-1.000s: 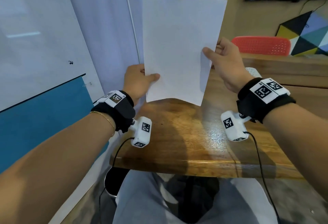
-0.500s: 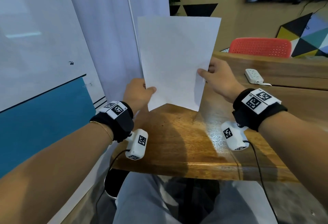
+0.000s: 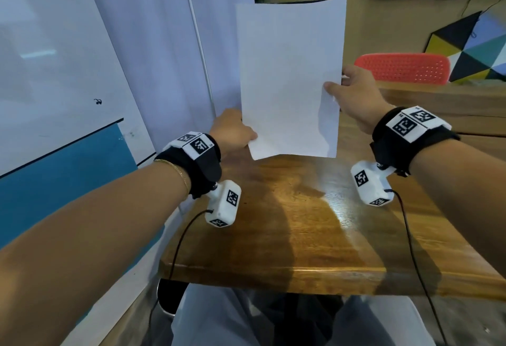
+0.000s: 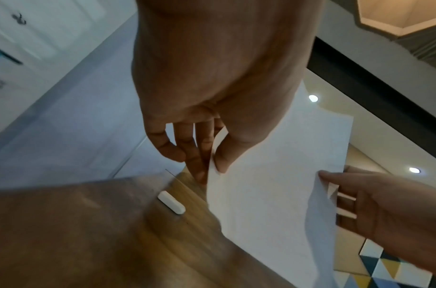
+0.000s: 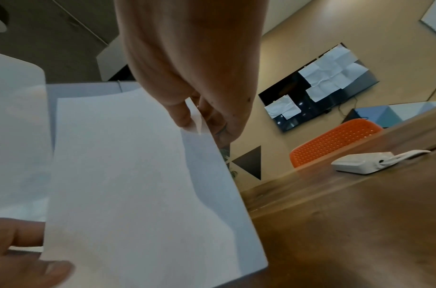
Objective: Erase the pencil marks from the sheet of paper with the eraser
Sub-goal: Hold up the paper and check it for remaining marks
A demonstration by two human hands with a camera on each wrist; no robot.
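Wooden table [image 3: 287, 236], one: white eraser [image 4: 171, 202] lying on its top, apart from both hands. Sheet of paper [image 3: 290, 77], one: upright above the table, no marks legible. Left hand [image 3: 232, 132] pinches its lower left edge between thumb and fingers; right hand [image 3: 356, 93] pinches its right edge likewise.

A matt white sheet of paper [image 3: 289, 77] is seen above a glossy varnished wooden desk [image 3: 298, 225], beyond which stands a perforated red plastic chair [image 3: 402, 67].
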